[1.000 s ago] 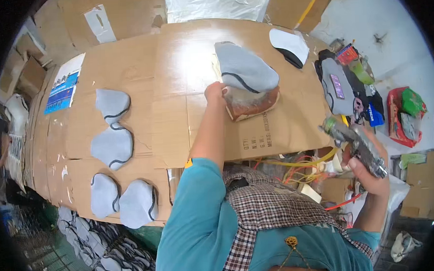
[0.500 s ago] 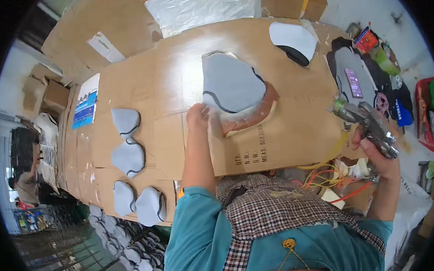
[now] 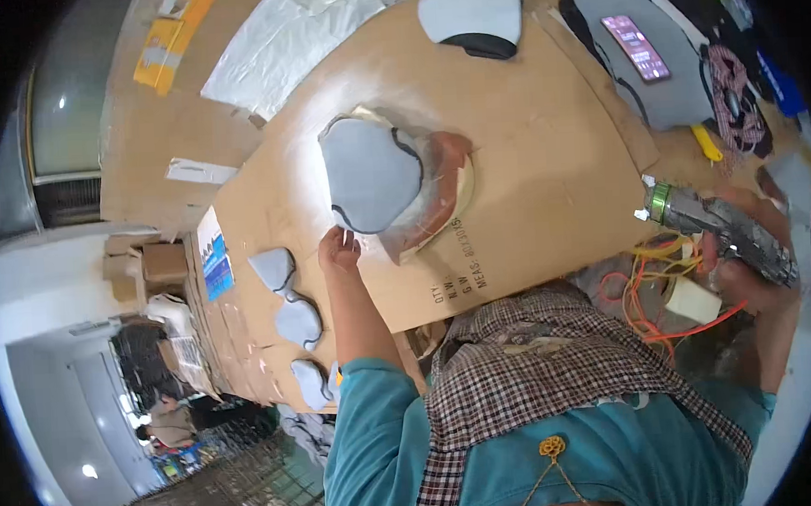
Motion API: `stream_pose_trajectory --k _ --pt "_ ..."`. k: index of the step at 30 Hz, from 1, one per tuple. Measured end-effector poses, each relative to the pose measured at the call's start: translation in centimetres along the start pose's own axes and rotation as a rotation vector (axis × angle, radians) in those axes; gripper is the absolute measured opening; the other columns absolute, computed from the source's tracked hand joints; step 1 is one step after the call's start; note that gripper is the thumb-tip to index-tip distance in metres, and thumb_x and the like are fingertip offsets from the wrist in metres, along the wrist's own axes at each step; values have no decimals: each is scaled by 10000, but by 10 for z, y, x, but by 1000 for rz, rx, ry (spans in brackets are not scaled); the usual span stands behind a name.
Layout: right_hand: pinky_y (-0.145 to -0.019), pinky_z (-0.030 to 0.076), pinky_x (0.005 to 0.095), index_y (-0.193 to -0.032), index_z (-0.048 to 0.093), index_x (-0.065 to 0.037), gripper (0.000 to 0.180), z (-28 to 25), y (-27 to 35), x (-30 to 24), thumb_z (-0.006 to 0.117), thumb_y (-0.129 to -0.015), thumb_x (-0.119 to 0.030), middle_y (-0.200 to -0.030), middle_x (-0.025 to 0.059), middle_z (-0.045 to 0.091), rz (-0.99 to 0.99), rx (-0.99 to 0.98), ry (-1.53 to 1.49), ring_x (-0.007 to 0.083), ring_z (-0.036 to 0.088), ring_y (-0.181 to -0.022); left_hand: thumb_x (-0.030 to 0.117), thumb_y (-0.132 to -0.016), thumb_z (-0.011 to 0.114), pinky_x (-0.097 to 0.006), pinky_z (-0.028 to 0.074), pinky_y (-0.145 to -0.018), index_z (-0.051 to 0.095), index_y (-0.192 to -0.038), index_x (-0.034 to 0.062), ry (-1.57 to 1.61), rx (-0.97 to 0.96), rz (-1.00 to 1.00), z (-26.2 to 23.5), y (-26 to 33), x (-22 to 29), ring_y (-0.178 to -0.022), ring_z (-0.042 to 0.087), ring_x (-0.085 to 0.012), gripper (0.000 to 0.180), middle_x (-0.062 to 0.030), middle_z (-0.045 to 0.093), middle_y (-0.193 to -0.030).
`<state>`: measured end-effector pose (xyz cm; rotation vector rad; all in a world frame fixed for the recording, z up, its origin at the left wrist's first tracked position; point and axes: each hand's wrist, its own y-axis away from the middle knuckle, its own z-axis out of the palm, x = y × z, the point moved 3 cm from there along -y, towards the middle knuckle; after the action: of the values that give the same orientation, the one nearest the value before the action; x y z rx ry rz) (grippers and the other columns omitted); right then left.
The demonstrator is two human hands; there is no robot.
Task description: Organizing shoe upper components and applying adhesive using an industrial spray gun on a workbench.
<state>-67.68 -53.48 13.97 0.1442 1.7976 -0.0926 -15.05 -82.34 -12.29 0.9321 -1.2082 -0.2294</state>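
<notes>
Hands at the cardboard table (image 3: pixel 528 157)

Left hand (image 3: pixel 338 251) loosely curled beside the grey pad (image 3: pixel 370 173); right hand (image 3: pixel 741 270) grips a glue gun (image 3: pixel 717 226).

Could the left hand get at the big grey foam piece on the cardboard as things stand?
Probably yes: the left hand rests on the cardboard right beside the grey foam piece, and nothing lies between them.

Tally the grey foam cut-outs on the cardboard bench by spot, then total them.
Large grey piece on the brown form, near the left hand: 1
Grey piece with black edge, far end: 1
Small grey pieces, left side: 3
Total: 5
</notes>
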Motion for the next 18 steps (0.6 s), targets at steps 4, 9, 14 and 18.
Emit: stream_pose_trajectory --k 4,9,14,18 --pt "-601 441 235 -1141 444 12 569 -26 19 24 644 -642 -176 -902 79 546 43 88 6 117 532 -679 205 -809 422 -316 316 -689 509 -907 148 3 59 -28 2 -1 4 -833 464 -126 143 81 517 -908" --pt "-608 432 239 -1134 435 24 576 -37 28 23 648 -651 -204 -861 81 542 -10 -59 -4 127 532 -690 204 -793 448 -336 318 -712 505 -897 148 46 125 -49 3 -2 5 -854 463 -136 131 77 518 -913" --pt "-617 419 235 -1137 422 25 649 -32 14 0 676 -640 -306 -822 77 538 -71 90 91 128 529 -669 223 -809 446 -341 314 -724 504 -930 149 59 68 29 2 3 1 -897 467 -149 153 77 508 -950" --pt "-588 400 221 -1164 378 23 713 -24 2 -17 667 -658 -388 -783 68 531 -105 6 166 114 514 -615 202 -828 422 -352 311 -734 478 -1030 94 119 52 -7 2 6 -5 -1013 437 -176 237 46 479 -1087"
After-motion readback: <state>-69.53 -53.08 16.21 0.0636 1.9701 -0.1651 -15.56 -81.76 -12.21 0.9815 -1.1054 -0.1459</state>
